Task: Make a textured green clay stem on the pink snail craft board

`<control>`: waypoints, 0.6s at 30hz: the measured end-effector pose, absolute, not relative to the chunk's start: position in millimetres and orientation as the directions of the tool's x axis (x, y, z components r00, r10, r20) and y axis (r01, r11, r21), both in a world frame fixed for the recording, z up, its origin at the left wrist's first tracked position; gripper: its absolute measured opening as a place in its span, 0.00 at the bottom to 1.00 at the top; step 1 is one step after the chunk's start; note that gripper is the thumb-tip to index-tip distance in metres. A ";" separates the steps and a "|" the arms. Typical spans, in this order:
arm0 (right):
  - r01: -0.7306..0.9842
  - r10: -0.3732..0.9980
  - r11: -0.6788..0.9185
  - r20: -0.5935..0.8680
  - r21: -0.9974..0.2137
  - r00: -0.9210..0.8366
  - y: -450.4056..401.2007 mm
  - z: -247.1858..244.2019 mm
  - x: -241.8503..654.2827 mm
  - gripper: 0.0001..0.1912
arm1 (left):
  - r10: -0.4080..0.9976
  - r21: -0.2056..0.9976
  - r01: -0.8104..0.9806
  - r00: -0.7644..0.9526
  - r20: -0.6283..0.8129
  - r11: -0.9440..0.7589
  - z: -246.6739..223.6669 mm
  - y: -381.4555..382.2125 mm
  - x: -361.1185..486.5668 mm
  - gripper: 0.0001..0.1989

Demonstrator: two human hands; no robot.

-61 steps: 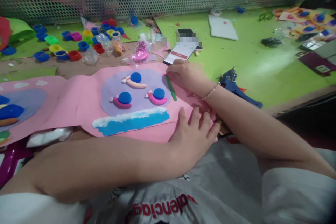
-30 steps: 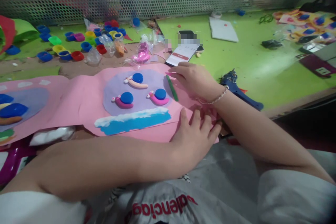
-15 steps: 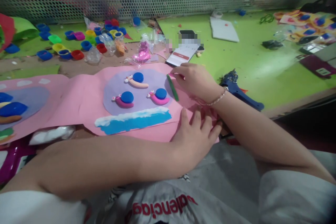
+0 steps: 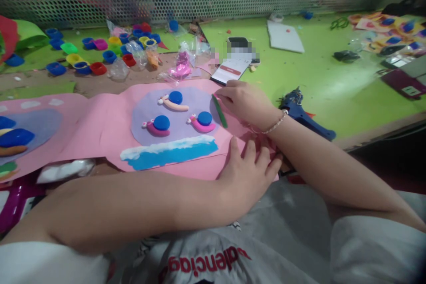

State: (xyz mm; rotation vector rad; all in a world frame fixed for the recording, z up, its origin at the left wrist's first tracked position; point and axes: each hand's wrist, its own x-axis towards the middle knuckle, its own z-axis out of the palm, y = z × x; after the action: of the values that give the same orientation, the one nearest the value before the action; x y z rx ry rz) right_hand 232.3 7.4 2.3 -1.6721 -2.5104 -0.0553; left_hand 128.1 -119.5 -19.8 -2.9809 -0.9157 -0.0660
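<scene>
My left hand (image 4: 251,177) lies flat with fingers spread on the lower right of a pink paper sheet (image 4: 189,164). Just above it, my right hand (image 4: 246,102) has its fingers closed at the upper end of a thin green clay strip (image 4: 219,112), which lies along the right edge of a purple paper oval (image 4: 179,131). The fingertips are partly hidden. On the oval sit three clay snails with blue caps as shells: a peach snail (image 4: 175,104), a dark pink snail (image 4: 158,131) and a bright pink snail (image 4: 203,125). Below them runs a blue and white clay band (image 4: 169,153).
Several coloured caps (image 4: 83,67) and plastic bags (image 4: 119,69) lie at the back left. A phone (image 4: 232,69) rests beyond my right hand. A blue glue gun (image 4: 308,120) lies to the right, with a white board (image 4: 285,37) farther back.
Both hands stay almost in place on the pink sheet. The view shifts very slightly; the green strip and the snails lie as before.
</scene>
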 end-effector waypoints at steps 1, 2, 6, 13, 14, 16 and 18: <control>0.920 0.916 0.390 0.123 -0.040 -0.383 7.6 2.0 232.4 0.20 | 0.564 -0.008 0.565 0.824 0.054 -0.825 -20.1 -119.7 128.1 0.25; 0.919 0.915 0.393 0.122 -0.043 -0.385 7.8 1.8 232.4 0.20 | 0.567 -0.008 0.568 0.822 0.059 -0.823 -20.3 -119.8 128.0 0.25; 0.916 0.914 0.398 0.112 -0.051 -0.390 7.3 2.7 232.1 0.20 | 0.562 -0.020 0.564 0.825 0.056 -0.826 -20.5 -119.2 127.3 0.25; 0.920 0.918 0.392 0.068 -0.022 -0.390 3.6 9.9 230.7 0.18 | 0.558 0.000 0.559 0.829 0.026 -0.829 -19.5 -118.5 128.2 0.25; 0.918 0.917 0.396 0.064 -0.018 -0.394 3.5 10.2 230.8 0.18 | 0.559 0.002 0.559 0.829 0.023 -0.829 -19.5 -118.7 128.1 0.25; 0.916 0.915 0.401 0.058 -0.017 -0.400 3.9 10.1 231.4 0.18 | 0.563 0.004 0.563 0.826 0.028 -0.826 -19.6 -119.0 128.1 0.25; 0.913 0.912 0.408 0.063 -0.022 -0.406 4.3 9.4 232.5 0.18 | 0.562 0.005 0.562 0.826 0.029 -0.827 -19.8 -119.1 128.1 0.26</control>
State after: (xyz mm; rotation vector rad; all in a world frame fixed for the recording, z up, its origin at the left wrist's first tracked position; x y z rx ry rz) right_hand 232.5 4.3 9.4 -1.6754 -2.5807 -0.0249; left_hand 128.1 -119.1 -19.8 -2.9981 -0.9232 -0.0459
